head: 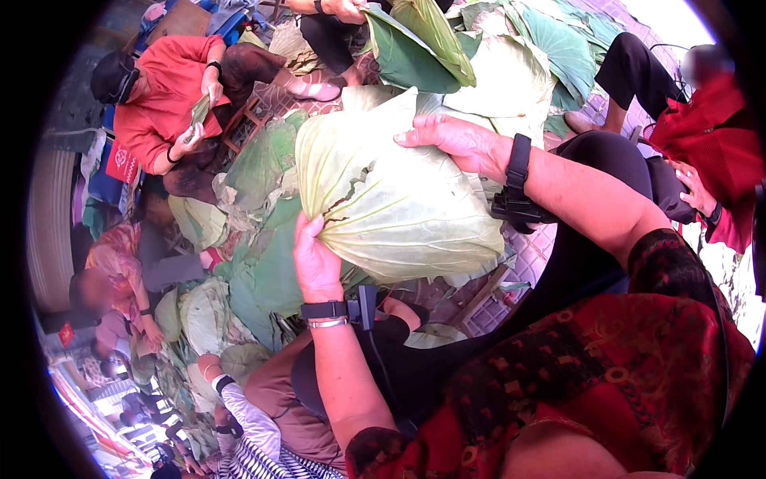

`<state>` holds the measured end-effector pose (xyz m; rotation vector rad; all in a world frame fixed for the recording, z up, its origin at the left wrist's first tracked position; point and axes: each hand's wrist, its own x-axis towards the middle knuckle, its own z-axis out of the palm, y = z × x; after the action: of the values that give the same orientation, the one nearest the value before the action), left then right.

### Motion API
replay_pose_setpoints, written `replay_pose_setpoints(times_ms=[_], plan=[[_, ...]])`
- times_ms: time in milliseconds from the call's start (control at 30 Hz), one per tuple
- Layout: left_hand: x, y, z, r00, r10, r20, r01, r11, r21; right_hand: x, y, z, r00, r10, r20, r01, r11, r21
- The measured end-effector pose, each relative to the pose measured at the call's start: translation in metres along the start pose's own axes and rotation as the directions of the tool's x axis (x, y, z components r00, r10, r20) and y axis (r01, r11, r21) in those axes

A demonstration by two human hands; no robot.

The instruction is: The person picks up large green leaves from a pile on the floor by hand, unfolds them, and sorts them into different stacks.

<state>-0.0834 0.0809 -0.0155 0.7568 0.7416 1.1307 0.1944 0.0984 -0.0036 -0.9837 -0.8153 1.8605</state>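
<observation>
A large pale green lotus leaf (401, 215) is spread between my two hands, its veins fanning out from the left side. A dark, jagged tear runs from near the vein base up through its middle. My left hand (317, 257) pinches the leaf at that base, thumb on top and fingers mostly hidden behind. At the leaf's upper right edge lies my right hand (455, 143), thumb and fingers on the rim. Both wrists wear black straps with small devices. Below and behind the leaf, more green lotus leaves (269, 263) cover the ground.
Pale and green leaves (508, 72) are heaped at the top. Around me sit several people, among them a person in a red shirt (161, 90) holding a folded leaf and a person in dark red (712, 143). A wooden frame (479, 299) stands on the paving.
</observation>
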Motion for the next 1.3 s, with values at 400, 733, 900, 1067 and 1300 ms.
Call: replay_pose_setpoints(times_ms=[400,733,900,1067,1300], plan=[[0.008,-0.010,0.005,0.997,0.072,0.015,-0.073,0.961,0.265,0.028,-0.016,-0.050,0.776,-0.533,-0.336,0.254,0.753,-0.607],[-0.002,-0.011,0.028,0.964,-0.170,0.204,0.021,0.814,0.581,-0.002,-0.008,0.016,0.686,-0.509,0.521,0.633,0.062,-0.772],[-0.004,-0.020,0.032,0.924,-0.293,0.247,0.149,0.868,0.473,-0.003,-0.005,0.016,0.931,-0.085,0.355,0.363,0.314,-0.877],[-0.002,-0.031,0.020,0.915,-0.330,0.234,0.192,0.863,0.468,0.007,-0.007,-0.001,0.924,-0.240,0.299,0.372,0.378,-0.848],[-0.001,-0.037,0.027,0.939,-0.270,0.211,0.124,0.841,0.527,0.001,-0.001,0.010,0.882,-0.085,0.463,0.454,0.413,-0.789]])
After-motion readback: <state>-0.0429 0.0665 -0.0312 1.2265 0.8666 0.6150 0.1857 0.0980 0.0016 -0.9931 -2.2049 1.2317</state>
